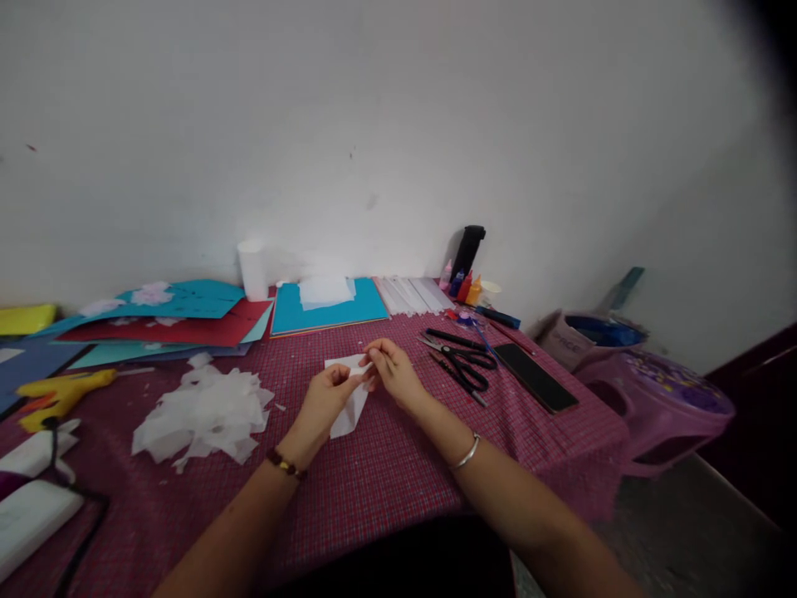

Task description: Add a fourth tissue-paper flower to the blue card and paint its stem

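Note:
A piece of white paper (349,413) is held between my two hands, just above the checked tablecloth. My left hand (328,400) pinches it with thumb and fingers from the left. From the right, my right hand (393,371) is closed on the paper's upper edge, its fingertips meeting those of the left. A heap of cut white paper pieces (208,411) lies to the left of my hands. Black-handled scissors (466,357) rest to the right, beside some slim pen-like tools. The part of the paper under my fingers is hidden.
Coloured sheets (205,299) with white paper flowers lie back left; a blue sheet (290,312) lies behind my hands. A yellow glue gun (62,396) is far left. Paint bottles (466,287) stand back right, a phone (536,378) nearer. A pink stool (660,415) stands beyond the table edge.

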`<state>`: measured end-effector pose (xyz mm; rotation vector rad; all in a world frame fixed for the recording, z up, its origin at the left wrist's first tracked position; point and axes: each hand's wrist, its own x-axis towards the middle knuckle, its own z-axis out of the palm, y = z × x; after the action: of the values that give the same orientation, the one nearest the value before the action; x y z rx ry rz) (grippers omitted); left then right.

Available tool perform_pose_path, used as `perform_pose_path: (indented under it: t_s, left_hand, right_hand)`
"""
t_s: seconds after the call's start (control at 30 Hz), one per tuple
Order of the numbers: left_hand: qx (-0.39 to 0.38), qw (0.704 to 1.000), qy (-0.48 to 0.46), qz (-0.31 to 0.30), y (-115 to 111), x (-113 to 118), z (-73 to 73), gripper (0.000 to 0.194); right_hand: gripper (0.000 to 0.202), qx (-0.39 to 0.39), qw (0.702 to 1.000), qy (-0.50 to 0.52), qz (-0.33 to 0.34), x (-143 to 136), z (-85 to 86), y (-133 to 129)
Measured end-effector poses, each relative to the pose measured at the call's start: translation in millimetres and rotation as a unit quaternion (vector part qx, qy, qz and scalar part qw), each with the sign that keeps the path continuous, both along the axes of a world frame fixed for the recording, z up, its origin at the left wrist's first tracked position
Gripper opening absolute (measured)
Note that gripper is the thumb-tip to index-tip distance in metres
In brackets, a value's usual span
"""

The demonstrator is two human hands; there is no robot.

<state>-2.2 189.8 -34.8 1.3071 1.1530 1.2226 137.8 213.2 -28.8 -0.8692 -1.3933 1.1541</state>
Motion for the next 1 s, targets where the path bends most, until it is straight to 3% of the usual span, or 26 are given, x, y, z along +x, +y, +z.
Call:
perform_pose_path:
  t_s: [0.3, 0.5, 0.77, 1.0]
  left_hand:
    - [-0.056, 0.996, -0.062, -0.034, 1.5, -3.0, -3.1, 0.023]
    - [-0.04, 0.994, -0.102, 0.018, 0.1, -4.9, 5.0, 0.027]
    - [0.006, 0.987, -0.121, 0.105, 5.2, -10.5, 8.6, 0.029]
    - [0.017, 0.986, -0.125, 0.111, 2.1, -12.8, 18.6, 0.033]
  right_hand:
    - [0.022, -0.018, 0.999, -0.039, 0.021, 7.7, 2.0, 2.8]
    - [0.012, -0.038, 0.997, -0.064, 0.031, 10.3, -10.1, 12.4]
    - [0.008, -0.006, 0.996, -0.091, 0.0, 14.0, -9.0, 15.5]
    - [0.004, 0.004, 0.996, -0.082, -0.031, 19.5, -8.6, 22.6]
